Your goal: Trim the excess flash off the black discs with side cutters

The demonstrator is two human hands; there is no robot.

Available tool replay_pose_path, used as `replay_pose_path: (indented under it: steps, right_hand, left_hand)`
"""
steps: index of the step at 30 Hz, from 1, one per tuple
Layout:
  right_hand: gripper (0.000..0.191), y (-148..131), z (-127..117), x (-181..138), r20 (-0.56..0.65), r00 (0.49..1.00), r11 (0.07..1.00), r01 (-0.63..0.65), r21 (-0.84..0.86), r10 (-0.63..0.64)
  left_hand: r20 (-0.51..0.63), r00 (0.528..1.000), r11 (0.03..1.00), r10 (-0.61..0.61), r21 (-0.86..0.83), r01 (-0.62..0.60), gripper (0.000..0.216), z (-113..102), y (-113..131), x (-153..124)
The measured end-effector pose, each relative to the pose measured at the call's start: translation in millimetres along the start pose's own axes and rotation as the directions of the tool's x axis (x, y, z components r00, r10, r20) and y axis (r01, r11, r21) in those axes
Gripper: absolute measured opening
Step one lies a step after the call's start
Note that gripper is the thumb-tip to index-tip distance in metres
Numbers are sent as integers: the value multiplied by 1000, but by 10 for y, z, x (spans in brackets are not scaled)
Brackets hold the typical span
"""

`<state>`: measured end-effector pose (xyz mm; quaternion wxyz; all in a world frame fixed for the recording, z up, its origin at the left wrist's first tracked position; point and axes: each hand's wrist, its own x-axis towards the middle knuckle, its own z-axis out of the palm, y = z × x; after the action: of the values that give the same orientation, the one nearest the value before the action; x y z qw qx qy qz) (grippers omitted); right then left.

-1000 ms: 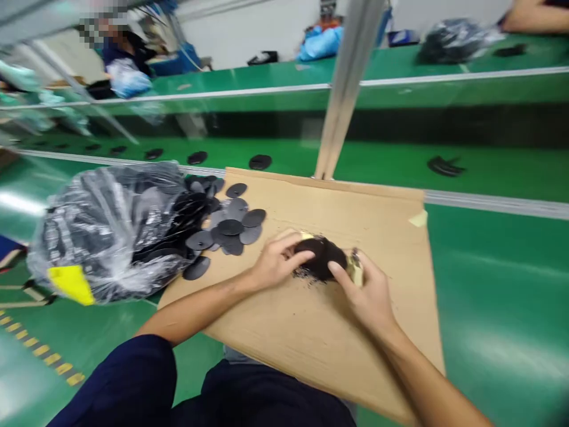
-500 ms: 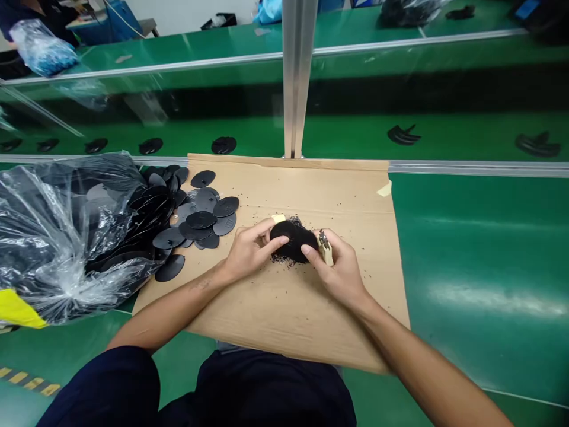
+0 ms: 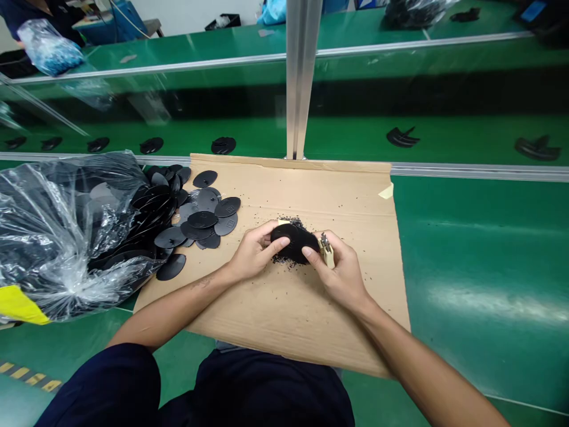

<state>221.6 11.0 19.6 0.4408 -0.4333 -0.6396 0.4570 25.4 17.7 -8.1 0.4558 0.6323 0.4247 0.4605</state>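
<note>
My left hand (image 3: 258, 251) pinches the left side of a black oval plastic piece (image 3: 291, 243), thumb on top. Something pale yellow (image 3: 283, 222) shows at its fingertips. My right hand (image 3: 340, 265) grips the same piece at its right end, thumb pressed on the face. Tucked in that hand is a small tool with a cream handle (image 3: 328, 255) and metal jaws, partly hidden by the fingers. Whether one or two ovals overlap in my hands I cannot tell. Beneath them, tiny black scraps (image 3: 291, 220) are scattered over the cardboard sheet (image 3: 275, 314).
Loose black ovals (image 3: 203, 220) lie left of my hands, spilling from a large clear plastic bag (image 3: 62, 237). Behind the cardboard stands a metal post (image 3: 300, 83). Curved black parts (image 3: 402, 137) rest on the green strip beyond the rail. A person (image 3: 48, 15) is at the far left.
The view has shifted slightly. Both hands keep their hold on the black oval with almost no movement, and the cream-handled tool stays in my right hand.
</note>
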Motion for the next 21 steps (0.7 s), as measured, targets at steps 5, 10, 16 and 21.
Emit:
replay_pose_path:
  steps: [5, 10, 16, 21]
  right_hand:
    - [23, 37, -20, 17, -15, 997, 993, 68, -99, -70]
    - [18, 73, -77, 45, -21, 969, 940, 234, -247, -246]
    - [16, 106, -64, 25, 135, 931, 889, 364, -278, -339]
    - [14, 100, -55, 16, 104, 901, 865, 433, -253, -420]
  left_hand:
    - [-16, 991, 985, 134, 110, -131, 25, -60, 57, 35]
    - [151, 924, 839, 350, 389, -381, 12, -132, 122, 21]
    - [169, 884, 777, 436, 425, -465, 24, -100, 126, 1]
    - [162, 896, 842, 414, 305, -445, 26, -126, 177, 37]
